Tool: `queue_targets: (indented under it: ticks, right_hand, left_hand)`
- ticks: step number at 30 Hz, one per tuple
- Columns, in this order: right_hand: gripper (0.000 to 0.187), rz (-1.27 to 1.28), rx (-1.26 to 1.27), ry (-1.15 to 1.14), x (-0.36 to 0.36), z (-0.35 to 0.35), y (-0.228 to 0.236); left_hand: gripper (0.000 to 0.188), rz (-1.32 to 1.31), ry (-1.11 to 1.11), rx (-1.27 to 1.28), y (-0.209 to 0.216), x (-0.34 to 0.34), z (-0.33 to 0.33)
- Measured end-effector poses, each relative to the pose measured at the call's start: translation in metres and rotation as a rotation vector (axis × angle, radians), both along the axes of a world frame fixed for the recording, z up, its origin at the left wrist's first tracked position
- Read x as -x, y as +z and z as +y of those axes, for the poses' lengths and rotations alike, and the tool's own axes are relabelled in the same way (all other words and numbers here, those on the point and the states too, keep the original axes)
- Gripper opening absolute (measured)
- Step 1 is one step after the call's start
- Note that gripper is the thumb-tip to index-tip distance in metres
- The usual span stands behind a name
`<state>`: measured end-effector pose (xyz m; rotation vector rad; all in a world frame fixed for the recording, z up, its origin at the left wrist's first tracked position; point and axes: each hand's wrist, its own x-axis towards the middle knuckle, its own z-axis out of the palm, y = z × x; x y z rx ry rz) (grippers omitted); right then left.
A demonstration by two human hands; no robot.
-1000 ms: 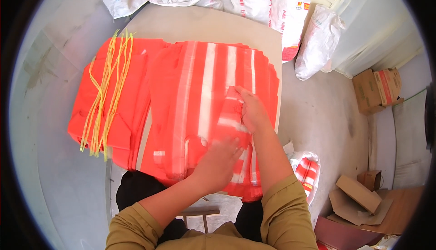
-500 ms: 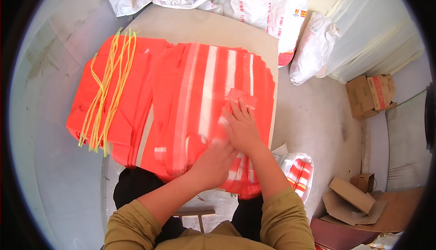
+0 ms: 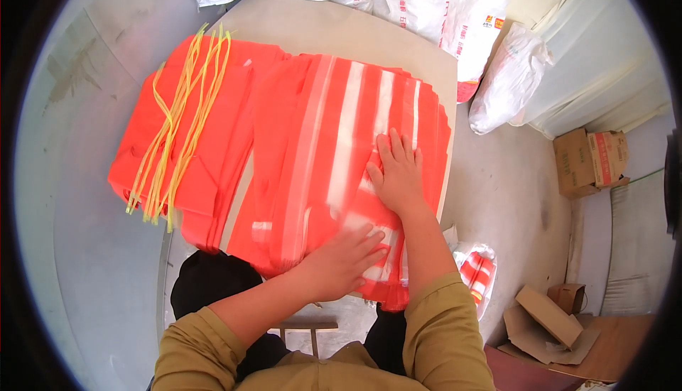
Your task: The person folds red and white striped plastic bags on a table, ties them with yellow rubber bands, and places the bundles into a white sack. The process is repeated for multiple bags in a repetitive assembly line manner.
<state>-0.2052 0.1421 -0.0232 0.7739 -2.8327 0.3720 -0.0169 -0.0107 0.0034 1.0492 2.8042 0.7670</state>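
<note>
A broad stack of thin, floppy red-orange pieces with pale stripes [image 3: 348, 107] lies on the table; their exact kind is unclear. My right hand [image 3: 399, 181] rests flat on the stack's right part, fingers stretched out and a little apart. Nearer to me, my left hand [image 3: 342, 259] lies over the stack's front portion with its fingers extended, slightly smeared at the tips. Neither hand has anything gripped in it. To the left sits a pile of folded plain red-orange pieces [image 3: 199, 117], with several long yellow strips [image 3: 174, 132] laid across it.
White printed sacks [image 3: 419, 7] stand behind the table [image 3: 334, 29], and another white sack [image 3: 510, 78] leans at the right. A bag of red-striped pieces [image 3: 477, 274] is beside my right forearm. Cardboard boxes [image 3: 590, 160] stand farther right, and a wooden stool [image 3: 309, 326] shows below.
My left hand's fingers have spread over the stack. My right hand now lies flatter, and the small red patch by its fingertips no longer shows. The whole view has shifted slightly.
</note>
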Motion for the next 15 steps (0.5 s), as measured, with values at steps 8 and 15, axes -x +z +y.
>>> queue_targets:
  ticks: [8,15]
  right_hand:
    - [0.065,-0.006,-0.044,-0.029,-0.001,-0.003,0.002]
    - [0.068,-0.095,-0.072,-0.077,-0.008,-0.002,0.01]
  left_hand:
    - [0.075,-0.08,-0.072,0.103,-0.002,-0.014,-0.008]
    - [0.076,-0.112,-0.093,0.076,-0.006,-0.028,-0.013]
